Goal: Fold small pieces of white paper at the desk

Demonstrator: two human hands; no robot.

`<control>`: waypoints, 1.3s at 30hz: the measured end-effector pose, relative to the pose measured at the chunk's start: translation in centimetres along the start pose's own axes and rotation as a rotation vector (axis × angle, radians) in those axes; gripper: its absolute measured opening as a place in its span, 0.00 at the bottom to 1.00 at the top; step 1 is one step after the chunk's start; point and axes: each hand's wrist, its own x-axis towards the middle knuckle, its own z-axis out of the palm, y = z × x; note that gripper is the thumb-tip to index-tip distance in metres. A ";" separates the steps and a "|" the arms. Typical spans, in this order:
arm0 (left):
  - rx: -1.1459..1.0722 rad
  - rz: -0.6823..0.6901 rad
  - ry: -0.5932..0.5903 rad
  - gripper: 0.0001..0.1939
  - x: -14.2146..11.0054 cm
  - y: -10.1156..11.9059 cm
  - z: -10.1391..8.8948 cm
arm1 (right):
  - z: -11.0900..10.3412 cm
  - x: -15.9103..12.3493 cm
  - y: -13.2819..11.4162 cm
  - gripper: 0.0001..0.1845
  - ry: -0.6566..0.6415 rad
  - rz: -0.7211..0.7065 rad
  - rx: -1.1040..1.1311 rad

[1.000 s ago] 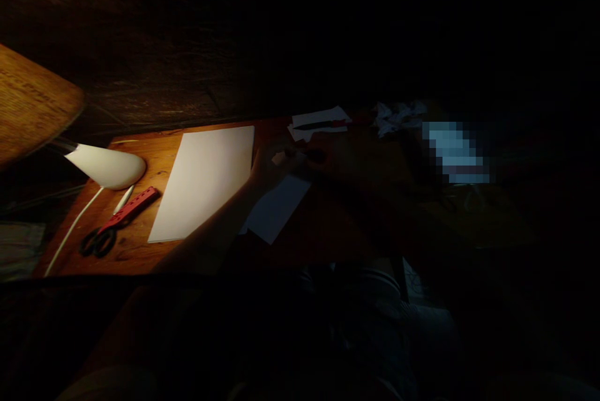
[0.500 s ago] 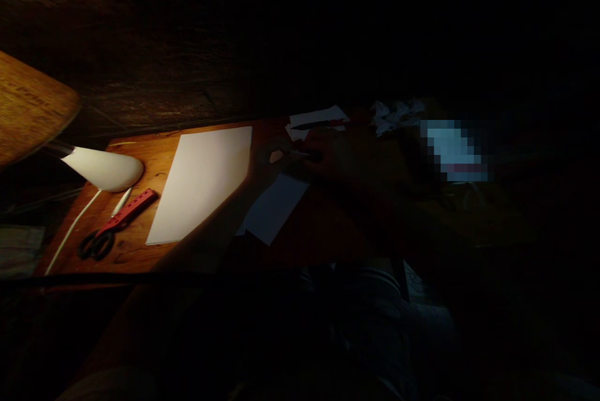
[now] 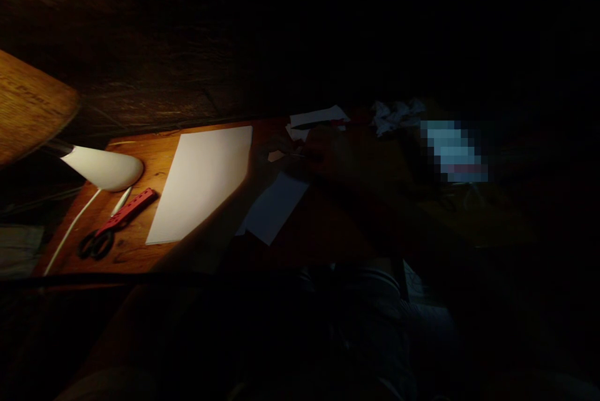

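In the dim middle of the desk, my left hand [image 3: 262, 158] is closed with a small piece of paper [image 3: 276, 155] at its fingers. Close beside it on the right, my right hand [image 3: 328, 150] is in deep shadow, its fingers closed around something dark. A thin pale strip [image 3: 297, 155] shows between the two hands; whether it is a blade or a paper edge I cannot make out. Below my hands lies a cut paper sheet [image 3: 276, 207], partly over another piece. More paper strips [image 3: 319, 115] lie behind my right hand, with a dark slim object across them.
A large white paper stack [image 3: 206, 182] lies left of my hands. Further left are a lamp base [image 3: 103, 168] with its cord, red-sheathed scissors [image 3: 124, 210] and a white pen-like object [image 3: 122, 201]. Crumpled paper [image 3: 396, 115] and a blurred-out bright screen [image 3: 454, 151] are at right.
My hands stay in nearly the same place. The right hand's fingers have shifted slightly, and the pale strip between the hands looks a little different. The things on the desk have not moved.
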 end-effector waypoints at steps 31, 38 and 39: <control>-0.066 -0.246 -0.068 0.14 0.0 0.5 -0.2 | 0.4 -0.2 0.3 0.17 0.160 0.135 0.275; -0.230 -0.333 0.219 0.13 0.2 -2.0 -0.5 | 0.4 -0.7 0.5 0.27 0.303 0.262 0.216; -0.235 -0.340 0.223 0.13 0.2 -2.2 -0.4 | 0.6 -0.7 0.7 0.29 0.318 0.281 0.224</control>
